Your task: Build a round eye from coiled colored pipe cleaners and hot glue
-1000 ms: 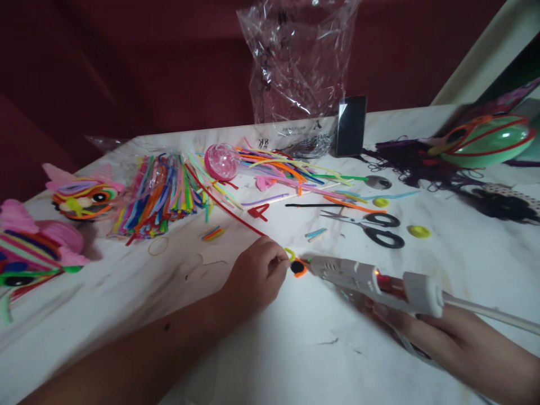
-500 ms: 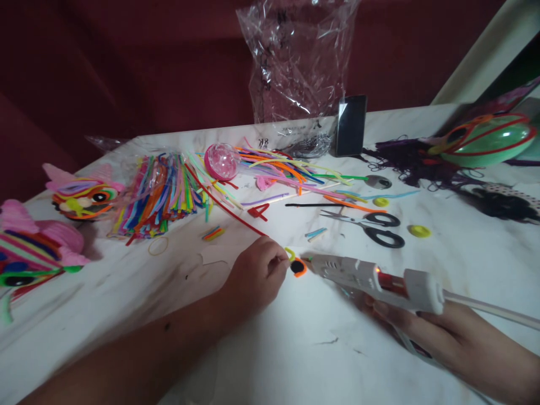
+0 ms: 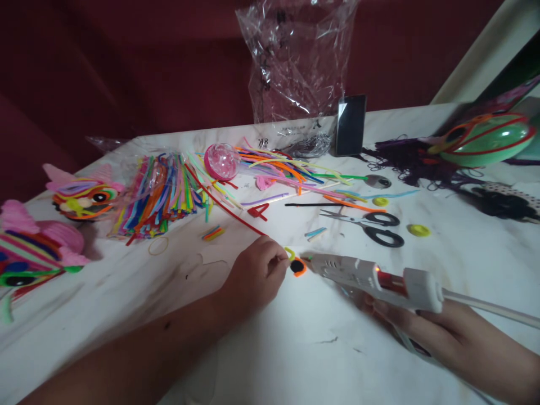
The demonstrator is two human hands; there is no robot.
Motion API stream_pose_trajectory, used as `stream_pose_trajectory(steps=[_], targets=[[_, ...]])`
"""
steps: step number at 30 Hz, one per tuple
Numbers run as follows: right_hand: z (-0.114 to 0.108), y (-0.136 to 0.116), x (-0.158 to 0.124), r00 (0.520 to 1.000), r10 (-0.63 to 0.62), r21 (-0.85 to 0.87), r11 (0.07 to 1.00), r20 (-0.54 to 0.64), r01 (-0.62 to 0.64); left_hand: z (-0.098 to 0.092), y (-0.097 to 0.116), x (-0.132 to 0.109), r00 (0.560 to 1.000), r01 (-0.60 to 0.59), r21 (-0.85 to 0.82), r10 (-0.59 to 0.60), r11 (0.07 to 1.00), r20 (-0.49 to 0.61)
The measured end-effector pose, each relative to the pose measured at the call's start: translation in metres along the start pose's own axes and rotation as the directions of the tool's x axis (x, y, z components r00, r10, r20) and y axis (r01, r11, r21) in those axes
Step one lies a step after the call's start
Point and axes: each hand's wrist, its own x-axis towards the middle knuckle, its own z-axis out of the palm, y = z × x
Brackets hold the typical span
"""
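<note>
My left hand (image 3: pixel 259 270) is closed in a pinch at the edge of a small craft piece (image 3: pixel 297 266), black in the middle with an orange rim and a yellow curl on top. My right hand (image 3: pixel 439 332) wraps round the handle of a white hot glue gun (image 3: pixel 350 269). An orange light glows on the gun, and a glue stick (image 3: pixel 489 306) juts from its back. Its nozzle points left, right beside the craft piece; whether they touch I cannot tell. A red pipe cleaner (image 3: pixel 228 208) runs down to my left knuckles; its lower end is hidden.
Black-handled scissors (image 3: pixel 382 228) lie beyond the glue gun, near a yellow disc (image 3: pixel 419 231). Pipe cleaners (image 3: pixel 158 197), a pink ball (image 3: pixel 221 161) and a phone (image 3: pixel 351 125) are farther back. Finished-looking fish crafts (image 3: pixel 42 247) sit left; a green balloon-shaped craft (image 3: pixel 491 139) lies right.
</note>
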Motion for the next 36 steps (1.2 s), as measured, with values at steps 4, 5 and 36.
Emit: stream_pose_trajectory(steps=[4,5,36], targets=[[0.001,0.005,-0.003,1.000,0.011,-0.011,1.000,0.028,-0.011,0.000,0.000,0.000,1.000,0.000,0.003,0.000,1.000,0.001],[0.000,0.004,-0.003,1.000,0.019,-0.003,1.000,0.024,-0.019,0.000,0.000,0.000,1.000,-0.001,0.001,0.001,1.000,0.001],[-0.001,-0.001,0.001,1.000,0.006,0.035,0.999,-0.005,-0.006,0.000,-0.001,0.000,1.000,-0.008,-0.011,0.008,1.000,-0.005]])
